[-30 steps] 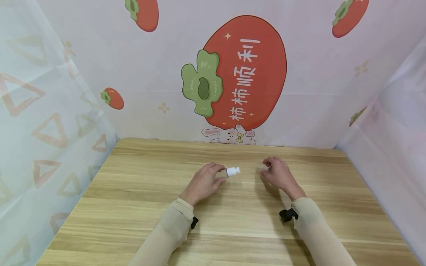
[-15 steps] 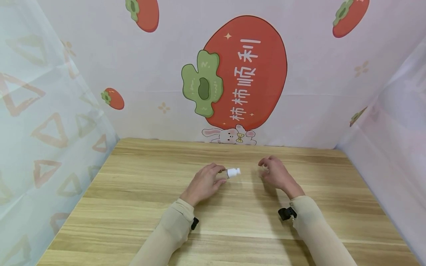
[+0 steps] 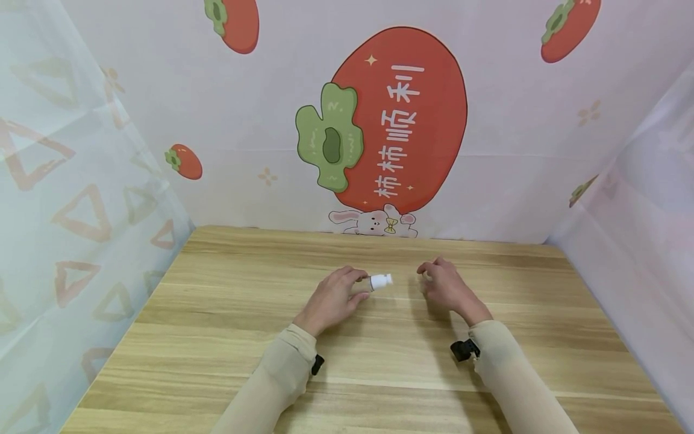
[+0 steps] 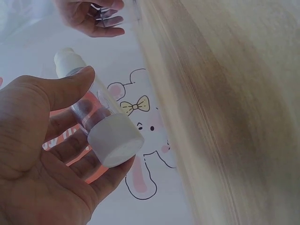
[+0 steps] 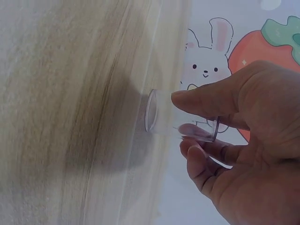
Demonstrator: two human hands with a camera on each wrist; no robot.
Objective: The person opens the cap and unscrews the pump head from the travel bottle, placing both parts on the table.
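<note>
My left hand (image 3: 332, 296) grips a small pump bottle (image 3: 381, 281) with a clear body, held above the table on its side. Its narrow white top points to my right hand; in the left wrist view the wide white base (image 4: 116, 141) faces the camera, with thumb and fingers round the body. Opposite, my right hand (image 3: 447, 287) pinches a clear plastic cap (image 5: 161, 112) between thumb and fingers. The cap's round rim points away from the palm, towards the bottle. A gap separates cap and bottle. In the head view the cap is mostly hidden by the fingers.
A wood-grain table (image 3: 379, 361) lies under both hands. White cloth with printed persimmons (image 3: 423, 120) and a rabbit hangs behind its far edge, and further cloth walls stand at left and right. Black straps with a camera (image 3: 465, 349) sit at the wrists.
My right hand has shifted a little left, towards the bottle, with the cap in its fingers. The left hand and the bottle have hardly moved.
</note>
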